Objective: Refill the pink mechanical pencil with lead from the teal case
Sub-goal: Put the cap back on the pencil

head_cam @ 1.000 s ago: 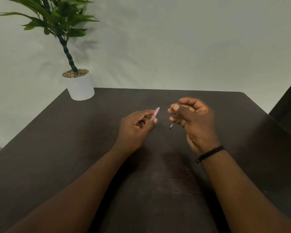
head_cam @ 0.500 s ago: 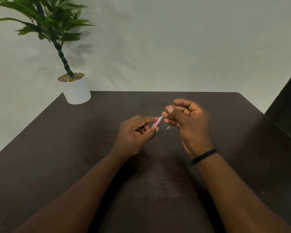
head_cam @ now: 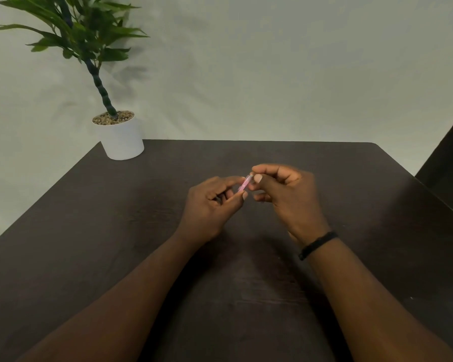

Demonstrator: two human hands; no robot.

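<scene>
The left hand (head_cam: pixel 209 207) is pinching the slim pink plastic mechanical pencil (head_cam: pixel 244 184) between thumb and forefinger, the barrel angling up and away toward the right, most of its length hidden inside the curled fingers. The right hand (head_cam: pixel 285 197) is now meeting the pencil's upper end: its thumb and forefinger are pressed together right at the tip of the barrel, where a second ago they were hanging well apart from it and half a second ago were only closing in. What they are pinching is too fine to see; I judge it to be a stick of lead, or possibly the cap, being guided into the open end. The small dark piece that was lying on the table between the hands in the earlier views is now hidden behind the right fingers, or gone; I cannot tell which.

So the task is passing from approach to insertion, the delicate part, since a thin lead snaps if pushed off-axis.

The teal case is not visible anywhere on the dark brown wooden table (head_cam: pixel 115 231). A black band (head_cam: pixel 317 244) is circling the right wrist. At the far left corner a green leafy plant in a white round pot (head_cam: pixel 122 138) is standing well apart from the work.
</scene>
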